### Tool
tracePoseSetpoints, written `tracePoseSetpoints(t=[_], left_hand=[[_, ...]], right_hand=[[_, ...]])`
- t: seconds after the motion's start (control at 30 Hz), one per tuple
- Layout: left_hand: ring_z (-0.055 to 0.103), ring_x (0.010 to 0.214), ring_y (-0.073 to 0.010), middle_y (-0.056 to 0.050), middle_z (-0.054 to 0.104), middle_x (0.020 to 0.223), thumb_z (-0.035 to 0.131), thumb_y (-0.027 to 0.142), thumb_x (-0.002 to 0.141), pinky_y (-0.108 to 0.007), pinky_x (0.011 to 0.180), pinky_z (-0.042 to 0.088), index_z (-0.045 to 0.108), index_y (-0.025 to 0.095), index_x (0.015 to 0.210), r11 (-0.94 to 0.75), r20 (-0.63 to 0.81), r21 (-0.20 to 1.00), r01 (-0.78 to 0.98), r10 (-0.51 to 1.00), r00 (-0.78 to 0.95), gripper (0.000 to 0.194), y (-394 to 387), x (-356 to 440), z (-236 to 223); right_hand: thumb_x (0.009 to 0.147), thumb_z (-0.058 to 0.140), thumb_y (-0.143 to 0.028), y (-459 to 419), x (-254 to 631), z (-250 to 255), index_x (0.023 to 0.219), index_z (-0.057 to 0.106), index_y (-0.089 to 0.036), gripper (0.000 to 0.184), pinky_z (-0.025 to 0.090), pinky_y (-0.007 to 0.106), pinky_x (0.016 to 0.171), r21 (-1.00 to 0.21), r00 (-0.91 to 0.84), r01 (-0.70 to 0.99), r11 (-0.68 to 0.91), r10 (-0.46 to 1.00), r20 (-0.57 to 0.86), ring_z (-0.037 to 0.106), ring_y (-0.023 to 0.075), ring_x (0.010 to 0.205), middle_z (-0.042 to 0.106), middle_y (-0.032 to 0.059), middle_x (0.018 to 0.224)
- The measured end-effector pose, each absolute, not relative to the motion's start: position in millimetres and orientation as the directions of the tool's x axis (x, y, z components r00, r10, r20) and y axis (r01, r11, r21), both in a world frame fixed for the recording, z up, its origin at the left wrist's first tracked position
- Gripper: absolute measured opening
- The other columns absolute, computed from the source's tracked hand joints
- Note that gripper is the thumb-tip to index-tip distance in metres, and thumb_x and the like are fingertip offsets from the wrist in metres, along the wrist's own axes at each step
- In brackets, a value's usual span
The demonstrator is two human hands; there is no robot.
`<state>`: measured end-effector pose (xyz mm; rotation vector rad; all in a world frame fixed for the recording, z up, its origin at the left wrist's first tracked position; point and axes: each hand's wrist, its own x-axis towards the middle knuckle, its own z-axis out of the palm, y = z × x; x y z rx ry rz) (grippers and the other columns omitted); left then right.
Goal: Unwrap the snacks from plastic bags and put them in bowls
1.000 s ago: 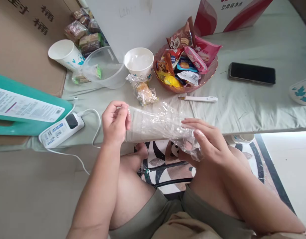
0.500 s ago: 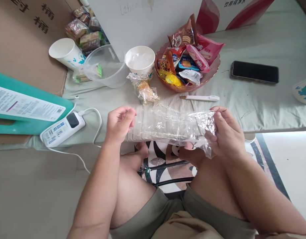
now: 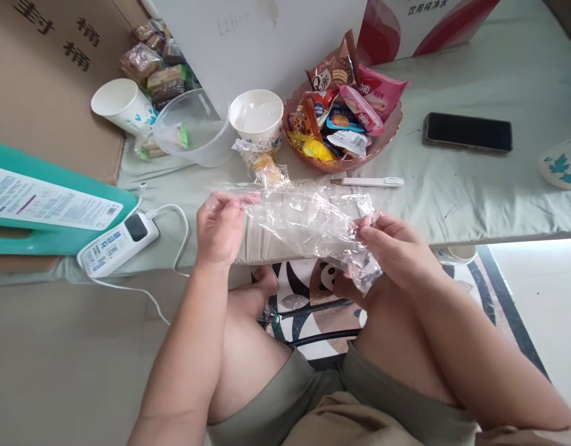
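Between my hands a crumpled, see-through plastic bag [image 3: 308, 217] is spread over the front edge of the cloth-covered surface. My left hand [image 3: 220, 229] grips its left end, with the fingertips slightly blurred behind the film. At the other end, my right hand [image 3: 397, 248] pinches the plastic between thumb and fingers, and a loose corner hangs below it. Just beyond the bag lies a small wrapped snack [image 3: 265, 168] in clear film. A white pen-like cutter [image 3: 369, 182] rests to its right.
A pink glass bowl [image 3: 392, 139] holds several packaged snacks. Nearby are a white paper bowl [image 3: 257, 118], a clear plastic bowl [image 3: 206, 145], a tipped paper cup [image 3: 121, 102] and a phone [image 3: 466, 132]. A white power bank [image 3: 121, 244] with a cable lies left, beside a green jug [image 3: 57, 217].
My right hand has moved left, bringing the bag's ends closer together. The bag is now more bunched and slack. My left hand has stayed nearly in place, its fingers shifting on the film.
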<state>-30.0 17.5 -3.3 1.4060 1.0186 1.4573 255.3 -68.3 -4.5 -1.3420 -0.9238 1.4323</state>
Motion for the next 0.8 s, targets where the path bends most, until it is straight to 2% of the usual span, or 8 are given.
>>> tracePoseSetpoints(t=[0.13,0.2,0.3,0.37,0.57,0.63,0.7,0.8], left_hand=[[0.063,0.053,-0.0135,0.004,0.063,0.058,0.071,0.054,0.089,-0.032,0.065,0.058,0.058,0.025,0.079,-0.379,0.381,0.924,0.050,0.923,-0.043,0.033,13.1,-32.3,-2.9],[0.055,0.041,-0.0106,0.005,0.061,0.053,0.070,0.057,0.088,-0.026,0.047,0.048,0.058,0.025,0.080,-0.346,0.353,0.928,0.137,0.935,-0.028,0.035,8.5,-35.3,-1.3],[0.041,0.029,-0.0075,0.006,0.057,0.045,0.072,0.059,0.086,-0.023,0.031,0.028,0.058,0.024,0.079,-0.252,0.261,0.948,0.192,0.965,-0.022,0.038,3.7,-38.7,2.1],[0.037,0.025,-0.0072,0.007,0.053,0.041,0.072,0.057,0.085,-0.022,0.027,0.022,0.058,0.024,0.077,-0.183,0.188,0.964,0.193,0.982,-0.011,0.037,3.5,-40.0,4.0],[0.034,0.024,-0.0067,0.006,0.051,0.039,0.074,0.048,0.084,-0.022,0.024,0.016,0.057,0.022,0.070,-0.007,0.008,0.990,0.142,1.000,-0.004,0.034,9.6,-40.8,6.3],[0.034,0.025,-0.0064,0.007,0.051,0.040,0.074,0.049,0.084,-0.022,0.025,0.016,0.056,0.022,0.070,-0.016,0.022,0.993,0.114,0.998,-0.051,0.035,11.0,-39.7,6.7],[0.035,0.026,-0.0062,0.007,0.050,0.041,0.073,0.050,0.086,-0.022,0.027,0.018,0.056,0.023,0.071,-0.098,0.110,0.992,0.085,0.983,-0.148,0.035,12.0,-38.2,7.9],[0.045,0.033,-0.0071,0.007,0.051,0.046,0.070,0.047,0.091,-0.021,0.034,0.033,0.057,0.022,0.073,-0.378,0.381,0.923,0.073,0.871,-0.309,0.034,13.3,-36.6,13.6]], right_hand=[[0.088,0.070,-0.057,-69.5,244.0,-7.8,0.092,0.049,-0.026,0.038,0.062,0.034,0.082,-0.952,0.084,-0.177,-0.249,0.960,-0.267,0.072,0.0148,0.083,0.068,-0.0025,0.084],[0.090,0.067,-0.062,-69.1,239.4,-4.9,0.093,0.044,-0.028,0.040,0.060,0.026,0.064,-0.952,0.156,-0.173,-0.251,0.948,-0.278,0.066,0.0110,0.063,0.060,-0.0075,0.071],[0.092,0.064,-0.063,-68.2,237.8,3.4,0.096,0.044,-0.029,0.040,0.030,0.018,0.033,-0.941,0.214,-0.125,-0.315,0.917,-0.336,0.039,0.0068,0.037,0.049,-0.0112,0.060],[0.092,0.065,-0.060,-67.5,242.0,7.5,0.096,0.048,-0.028,0.036,0.019,0.019,0.032,-0.932,0.235,-0.081,-0.352,0.902,-0.361,0.032,0.0064,0.035,0.046,-0.0109,0.056],[0.082,0.071,-0.044,-58.3,255.5,8.7,0.073,0.062,-0.018,0.029,0.022,0.023,0.041,-0.871,0.104,0.110,-0.478,0.877,-0.468,0.034,0.0060,0.045,0.050,-0.0029,0.055],[0.084,0.068,-0.040,-48.3,251.3,15.7,0.067,0.061,-0.020,0.028,0.020,0.024,0.043,-0.897,0.137,0.178,-0.404,0.913,-0.384,0.032,0.0073,0.045,0.043,-0.0041,0.050],[0.087,0.065,-0.036,-35.2,244.2,30.7,0.066,0.060,-0.022,0.027,0.022,0.026,0.044,-0.934,0.199,0.251,-0.254,0.958,-0.207,0.032,0.0088,0.045,0.041,-0.0042,0.050],[0.091,0.064,-0.028,-16.8,233.8,63.2,0.067,0.061,-0.024,0.024,0.034,0.029,0.050,-0.915,0.224,0.374,0.153,0.942,0.249,0.041,0.0114,0.050,0.050,-0.0022,0.056]])
